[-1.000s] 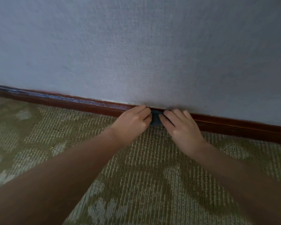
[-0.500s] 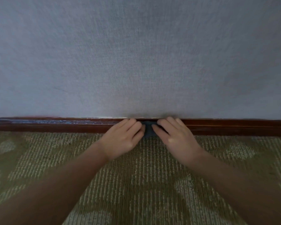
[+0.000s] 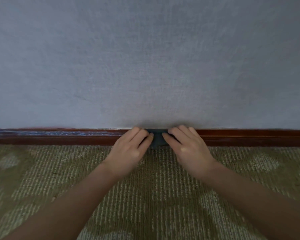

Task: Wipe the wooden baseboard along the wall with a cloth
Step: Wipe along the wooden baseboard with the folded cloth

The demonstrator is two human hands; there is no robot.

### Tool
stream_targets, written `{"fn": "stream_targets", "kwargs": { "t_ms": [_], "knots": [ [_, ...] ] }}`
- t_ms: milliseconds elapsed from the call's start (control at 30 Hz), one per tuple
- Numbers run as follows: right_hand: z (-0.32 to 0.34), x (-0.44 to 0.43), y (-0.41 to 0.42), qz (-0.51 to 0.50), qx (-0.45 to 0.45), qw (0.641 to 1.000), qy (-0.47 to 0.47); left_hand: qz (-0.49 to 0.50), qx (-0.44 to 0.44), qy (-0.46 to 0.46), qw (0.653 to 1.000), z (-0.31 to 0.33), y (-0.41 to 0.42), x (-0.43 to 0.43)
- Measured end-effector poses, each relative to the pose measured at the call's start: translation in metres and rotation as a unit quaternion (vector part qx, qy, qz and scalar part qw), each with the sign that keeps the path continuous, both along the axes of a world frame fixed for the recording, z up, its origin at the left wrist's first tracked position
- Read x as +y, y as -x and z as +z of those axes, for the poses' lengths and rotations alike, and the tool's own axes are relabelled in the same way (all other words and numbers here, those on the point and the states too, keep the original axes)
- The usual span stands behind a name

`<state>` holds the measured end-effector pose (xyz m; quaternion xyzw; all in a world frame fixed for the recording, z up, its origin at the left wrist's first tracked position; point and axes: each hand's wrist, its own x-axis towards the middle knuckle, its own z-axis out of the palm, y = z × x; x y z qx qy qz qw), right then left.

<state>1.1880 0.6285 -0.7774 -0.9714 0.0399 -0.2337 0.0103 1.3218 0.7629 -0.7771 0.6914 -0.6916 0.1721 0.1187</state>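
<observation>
At wall foot, centre frame: small dark cloth lies flat against baseboard, just above carpet. Left hand and right hand flank it, fingers near straight, not clenched, tips pressing its two ends onto the wood; thumbs hidden. Two-sided hold likely keeps cloth spread and firm for sliding. Cloth's middle shows between the fingertips.

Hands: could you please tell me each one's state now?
Left hand: open, pressing the dark cloth against the baseboard.
Right hand: open, pressing that cloth too.
</observation>
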Motion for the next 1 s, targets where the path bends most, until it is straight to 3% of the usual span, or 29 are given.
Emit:
{"fn": "stream_targets", "kwargs": {
  "t_ms": [400, 633, 833, 1000],
  "knots": [
    [0.003, 0.003, 0.000, 0.007, 0.038, 0.999, 0.012, -0.004, 0.025, -0.014, 1.000, 0.000, 0.001, 0.000],
    [0.005, 0.000, -0.004, 0.015, 0.036, 0.998, 0.044, -0.020, -0.002, 0.029, 0.999, -0.006, -0.004, 0.000],
    [-0.003, 0.003, -0.004, 0.003, 0.030, 0.999, 0.033, 0.010, 0.041, 0.051, 0.998, -0.017, 0.001, -0.001],
    [0.003, 0.004, -0.006, 0.010, 0.034, 0.998, 0.059, -0.030, -0.020, 0.024, 0.999, -0.015, -0.011, 0.007]
  ]
}}
